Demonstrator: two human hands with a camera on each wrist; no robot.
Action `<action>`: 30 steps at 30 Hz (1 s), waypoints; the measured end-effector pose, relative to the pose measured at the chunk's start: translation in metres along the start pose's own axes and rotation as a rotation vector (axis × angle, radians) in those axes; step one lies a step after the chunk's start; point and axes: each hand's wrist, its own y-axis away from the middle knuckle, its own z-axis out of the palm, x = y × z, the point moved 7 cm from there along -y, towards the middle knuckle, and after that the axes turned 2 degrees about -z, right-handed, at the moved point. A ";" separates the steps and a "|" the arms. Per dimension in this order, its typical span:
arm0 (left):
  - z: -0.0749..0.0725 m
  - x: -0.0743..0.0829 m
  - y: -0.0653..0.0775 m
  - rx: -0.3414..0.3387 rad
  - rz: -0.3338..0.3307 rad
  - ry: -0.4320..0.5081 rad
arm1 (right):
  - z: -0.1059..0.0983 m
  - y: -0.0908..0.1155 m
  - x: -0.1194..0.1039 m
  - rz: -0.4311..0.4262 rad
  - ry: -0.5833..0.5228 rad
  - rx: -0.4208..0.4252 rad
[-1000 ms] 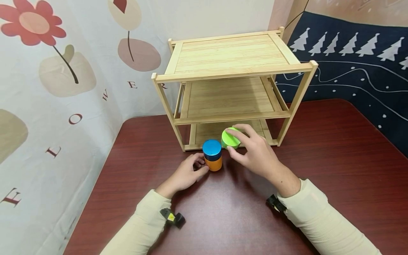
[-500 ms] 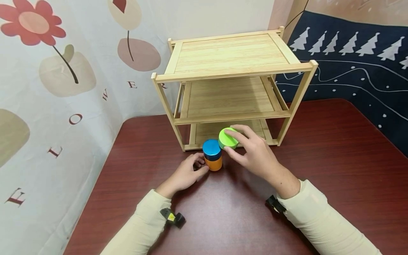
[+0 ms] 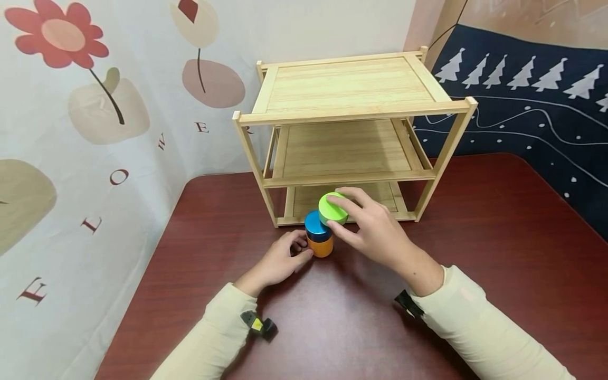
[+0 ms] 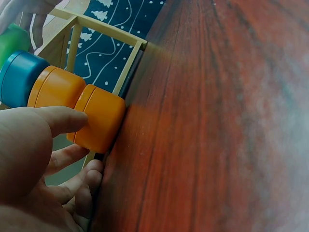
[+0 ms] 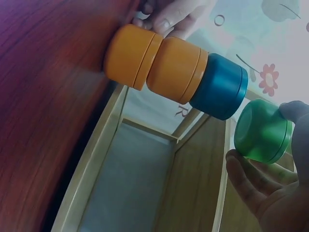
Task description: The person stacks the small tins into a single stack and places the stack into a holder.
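Note:
Three small round lidded tins stand stacked on the table: a lower orange tin [image 4: 101, 118], an upper orange tin [image 5: 176, 70] and a blue tin [image 3: 314, 224] on top. My left hand [image 3: 280, 258] is low at the stack's left side, thumb and fingers curled against the orange tins. Between thumb and fingertips, my right hand [image 3: 375, 227] holds a green tin [image 3: 332, 210]. That green tin is slightly tilted and overlaps the right part of the blue lid in the head view. In the right wrist view a narrow gap shows between the green and blue tins.
A three-tier wooden rack [image 3: 353, 113] stands close behind the stack. Its lowest shelf [image 3: 304, 198] is partly hidden by the right hand and tins. Printed cloth [image 3: 157, 95] hangs left of and behind the dark red table [image 3: 204, 211].
My right hand has moved left with the green tin, from beside the blue tin to over its right edge. My left hand has stayed at the stack. The head view has shifted slightly.

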 end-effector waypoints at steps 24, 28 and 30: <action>0.000 0.000 -0.002 0.004 0.019 0.001 | 0.017 -0.005 -0.009 0.003 -0.028 -0.031; 0.000 -0.001 -0.002 0.003 0.020 0.004 | 0.019 -0.006 -0.009 0.002 -0.030 -0.038; 0.000 -0.001 -0.002 0.003 0.018 0.006 | 0.020 -0.006 -0.009 0.005 -0.033 -0.041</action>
